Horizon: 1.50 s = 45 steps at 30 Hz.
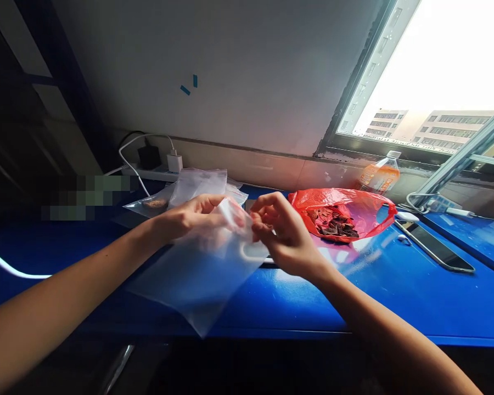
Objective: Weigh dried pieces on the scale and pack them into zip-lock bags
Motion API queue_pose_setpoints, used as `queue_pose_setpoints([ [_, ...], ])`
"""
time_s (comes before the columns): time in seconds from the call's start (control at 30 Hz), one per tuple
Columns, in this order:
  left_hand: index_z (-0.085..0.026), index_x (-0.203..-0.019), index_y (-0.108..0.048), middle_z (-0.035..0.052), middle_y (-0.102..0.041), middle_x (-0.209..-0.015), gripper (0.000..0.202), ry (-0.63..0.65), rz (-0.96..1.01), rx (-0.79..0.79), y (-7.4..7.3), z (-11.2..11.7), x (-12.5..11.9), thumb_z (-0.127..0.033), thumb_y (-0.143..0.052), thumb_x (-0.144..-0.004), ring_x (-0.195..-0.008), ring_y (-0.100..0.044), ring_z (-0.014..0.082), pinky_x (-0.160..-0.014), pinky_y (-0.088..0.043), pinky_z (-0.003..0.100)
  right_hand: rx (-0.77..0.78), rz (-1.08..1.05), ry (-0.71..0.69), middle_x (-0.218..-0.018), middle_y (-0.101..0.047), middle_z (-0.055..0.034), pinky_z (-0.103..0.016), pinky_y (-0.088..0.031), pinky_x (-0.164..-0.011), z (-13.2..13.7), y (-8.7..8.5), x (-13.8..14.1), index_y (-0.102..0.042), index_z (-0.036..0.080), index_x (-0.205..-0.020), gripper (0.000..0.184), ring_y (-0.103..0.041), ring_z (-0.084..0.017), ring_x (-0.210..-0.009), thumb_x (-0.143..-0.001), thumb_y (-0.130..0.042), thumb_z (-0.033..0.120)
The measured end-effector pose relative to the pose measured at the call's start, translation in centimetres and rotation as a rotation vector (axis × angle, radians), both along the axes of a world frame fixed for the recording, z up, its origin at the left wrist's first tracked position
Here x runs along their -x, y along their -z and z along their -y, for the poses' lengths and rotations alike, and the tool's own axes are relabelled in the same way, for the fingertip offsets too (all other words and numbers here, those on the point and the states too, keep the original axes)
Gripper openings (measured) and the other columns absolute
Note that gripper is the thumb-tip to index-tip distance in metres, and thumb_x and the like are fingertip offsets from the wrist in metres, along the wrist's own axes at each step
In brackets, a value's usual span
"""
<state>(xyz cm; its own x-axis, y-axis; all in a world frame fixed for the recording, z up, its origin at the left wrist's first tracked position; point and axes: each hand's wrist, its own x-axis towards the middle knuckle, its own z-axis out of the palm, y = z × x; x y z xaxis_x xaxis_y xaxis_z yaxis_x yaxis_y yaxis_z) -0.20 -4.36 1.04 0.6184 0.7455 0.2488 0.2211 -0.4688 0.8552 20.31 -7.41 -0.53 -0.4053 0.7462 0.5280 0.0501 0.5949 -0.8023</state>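
Observation:
A translucent plastic bag (201, 280) hangs between my hands above the front of the blue table, its lower corner pointing down toward the table edge. My left hand (200, 214) grips the bag near its top, with some fingers showing faintly through the film. At the bag's upper right edge, the fingers of my right hand (282, 233) are pinched together on the film. To the right of that hand lies an open red plastic bag (379, 233) with dark, dried, flaky pieces (340, 224) inside. Behind my left hand are more clear bags (200, 184), one holding something brown (154, 203).
An orange drink bottle (381, 173) leans near the window. A smartphone (436, 244) lies at the right beside a small white object (407, 217). A white charger (175, 163) with a cable stands at the back left. The blue table (456, 312) ends at its front edge.

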Motion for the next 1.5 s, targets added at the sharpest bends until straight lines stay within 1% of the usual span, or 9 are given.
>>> queue_pose_setpoints([
  [0.1, -0.017, -0.081, -0.061, 0.0072, -0.067, -0.086, 0.029, 0.136, 0.164, 0.260, -0.2, -0.6, 0.5, -0.045, -0.056, -0.076, -0.080, -0.063, 0.0219, -0.069, -0.050, 0.034, -0.107, 0.135, 0.104, -0.084, -0.053, -0.0009, -0.024, -0.045, -0.065, 0.3, 0.4, 0.5, -0.047, 0.021, -0.097, 0.016, -0.052, -0.010, -0.074, -0.083, -0.050, 0.012],
  [0.13, -0.017, -0.079, -0.062, 0.0061, -0.066, -0.082, 0.030, 0.142, 0.197, 0.274, -0.2, -0.8, 0.6, -0.047, -0.057, -0.075, -0.078, -0.062, 0.0210, -0.069, -0.050, 0.034, -0.141, 0.148, 0.126, -0.084, -0.054, -0.0012, -0.025, -0.046, -0.067, 0.4, 0.6, 0.7, -0.047, 0.021, -0.097, 0.017, -0.052, -0.010, -0.075, -0.083, -0.049, 0.011],
  [0.27, -0.019, -0.068, -0.061, 0.0031, -0.061, -0.070, 0.031, 0.117, 0.237, 0.136, -0.1, -1.0, 0.6, -0.049, -0.065, -0.075, -0.071, -0.058, 0.0176, -0.070, -0.047, 0.033, -0.180, 0.157, 0.130, -0.081, -0.055, -0.0002, -0.024, -0.045, -0.067, 0.4, 0.8, 1.0, -0.049, 0.018, -0.099, 0.022, -0.051, -0.010, -0.071, -0.080, -0.049, 0.007],
  [0.53, -0.018, -0.068, -0.057, 0.0041, -0.059, -0.069, 0.044, -0.002, 0.045, -0.123, -0.1, -1.0, 0.9, -0.061, -0.059, -0.077, -0.069, -0.056, 0.0166, -0.066, -0.048, 0.031, -0.172, 0.237, 0.176, -0.076, -0.060, 0.0012, -0.023, -0.043, -0.066, 0.3, 0.9, 1.0, -0.057, 0.019, -0.097, 0.023, -0.054, -0.009, -0.070, -0.080, -0.050, 0.006],
  [0.73, -0.017, -0.081, -0.063, 0.0030, -0.062, -0.077, 0.030, 0.060, -0.242, -0.186, -0.7, -0.8, 1.0, -0.045, -0.055, -0.085, -0.074, -0.056, 0.0149, -0.067, -0.044, 0.026, -0.232, 0.198, 0.239, -0.077, -0.061, 0.0011, -0.024, -0.044, -0.070, 0.3, 1.2, 1.2, -0.055, 0.020, -0.096, 0.023, -0.057, -0.010, -0.072, -0.077, -0.052, 0.006],
  [0.83, -0.017, -0.081, -0.064, 0.0028, -0.064, -0.080, 0.021, 0.068, -0.294, -0.228, -0.8, -0.6, 0.7, -0.036, -0.058, -0.085, -0.077, -0.058, 0.0149, -0.071, -0.045, 0.026, -0.232, 0.213, 0.247, -0.079, -0.061, 0.0007, -0.024, -0.045, -0.071, 0.5, 1.4, 1.4, -0.055, 0.020, -0.097, 0.024, -0.057, -0.011, -0.074, -0.077, -0.052, 0.006],
  [1.1, -0.020, -0.086, -0.070, 0.0022, -0.064, -0.080, 0.024, -0.130, -0.410, -0.370, -0.5, -0.3, 0.1, -0.041, -0.058, -0.083, -0.071, -0.057, 0.0137, -0.065, -0.044, 0.024, -0.236, 0.261, 0.330, -0.079, -0.061, 0.0008, -0.024, -0.043, -0.072, 0.1, 2.0, 1.4, -0.053, 0.021, -0.101, 0.032, -0.056, -0.011, -0.074, -0.075, -0.053, 0.003],
  [1.33, -0.020, -0.089, -0.069, 0.0028, -0.063, -0.084, 0.021, -0.127, -0.413, -0.425, -0.4, 0.0, -0.3, -0.037, -0.056, -0.085, -0.075, -0.058, 0.0140, -0.062, -0.044, 0.022, -0.219, 0.425, 0.457, -0.079, -0.063, -0.0009, -0.028, -0.038, -0.070, 0.0, 1.8, 1.2, -0.058, 0.020, -0.096, 0.021, -0.054, -0.014, -0.074, -0.077, -0.062, 0.010],
  [1.5, -0.019, -0.087, -0.067, 0.0035, -0.063, -0.085, 0.019, -0.136, -0.416, -0.470, -0.2, 0.0, -0.2, -0.033, -0.055, -0.086, -0.080, -0.057, 0.0151, -0.062, -0.044, 0.022, -0.144, 0.551, 0.440, -0.077, -0.065, -0.0026, -0.027, -0.036, -0.065, -0.8, 1.8, 0.6, -0.063, 0.018, -0.081, 0.006, -0.052, -0.014, -0.069, -0.076, -0.065, 0.016],
])
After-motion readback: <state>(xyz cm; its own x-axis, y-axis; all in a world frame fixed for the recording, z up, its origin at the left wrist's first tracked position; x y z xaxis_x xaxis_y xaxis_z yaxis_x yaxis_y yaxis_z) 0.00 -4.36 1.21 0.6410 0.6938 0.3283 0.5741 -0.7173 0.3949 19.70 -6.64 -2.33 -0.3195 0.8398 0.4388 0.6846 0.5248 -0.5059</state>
